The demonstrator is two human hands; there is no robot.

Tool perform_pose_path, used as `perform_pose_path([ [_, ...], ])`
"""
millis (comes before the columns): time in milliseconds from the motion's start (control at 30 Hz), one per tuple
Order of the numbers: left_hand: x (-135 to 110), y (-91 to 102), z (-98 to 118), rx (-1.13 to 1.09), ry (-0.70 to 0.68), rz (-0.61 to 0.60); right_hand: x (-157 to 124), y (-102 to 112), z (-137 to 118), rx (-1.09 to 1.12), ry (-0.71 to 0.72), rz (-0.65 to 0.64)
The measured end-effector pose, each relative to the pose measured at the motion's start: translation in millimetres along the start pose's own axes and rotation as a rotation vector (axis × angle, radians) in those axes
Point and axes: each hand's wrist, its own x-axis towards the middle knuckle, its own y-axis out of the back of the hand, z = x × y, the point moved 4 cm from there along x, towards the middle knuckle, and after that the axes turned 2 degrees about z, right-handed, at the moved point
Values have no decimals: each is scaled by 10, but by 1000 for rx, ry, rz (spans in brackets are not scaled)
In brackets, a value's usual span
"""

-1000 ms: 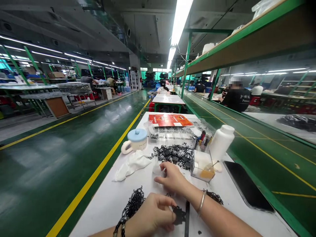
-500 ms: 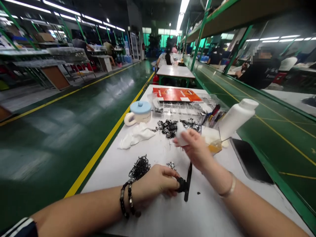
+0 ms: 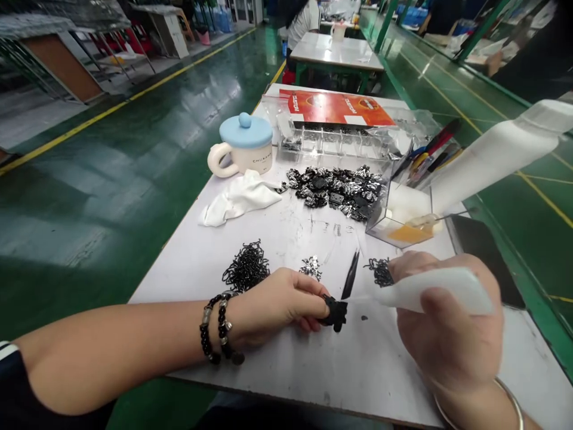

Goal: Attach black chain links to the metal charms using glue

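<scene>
- The left hand [image 3: 284,301] pinches the black part [image 3: 335,312] near the table's [image 3: 308,376] near edge; a slack grip could drop it.
- The right hand [image 3: 452,352] grips a squeeze bottle [image 3: 468,288], tip toward the part; pressing too hard could over-dispense.

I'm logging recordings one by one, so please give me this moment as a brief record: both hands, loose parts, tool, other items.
Left hand: pinches a small black part
Right hand: grips a whitish squeeze bottle, blurred, narrow end toward that part; contact unclear
Loose parts: wiry black pile by the left wrist; silvery pile; larger black-and-silver heap farther back
Tool: black pointed tool, lying on the table
Other items: blue-lidded mug; crumpled white cloth in front of it
</scene>
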Motion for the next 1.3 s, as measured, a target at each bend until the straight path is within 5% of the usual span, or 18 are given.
perform_pose_path([
  [633, -17, -4, 17, 21, 17, -40, 29, -20, 31, -36, 103, -38],
  [967, -5, -9, 16, 30, 20, -37, 30, -19, 45, -33, 100, -36],
  [1133, -5, 2, 15, 33, 30, -32, 53, 32, -2, 66, 113, 64],
  [1300, 7, 11, 10, 25, 25, -52, 3, 10, -26, 80, 35, -12],
])
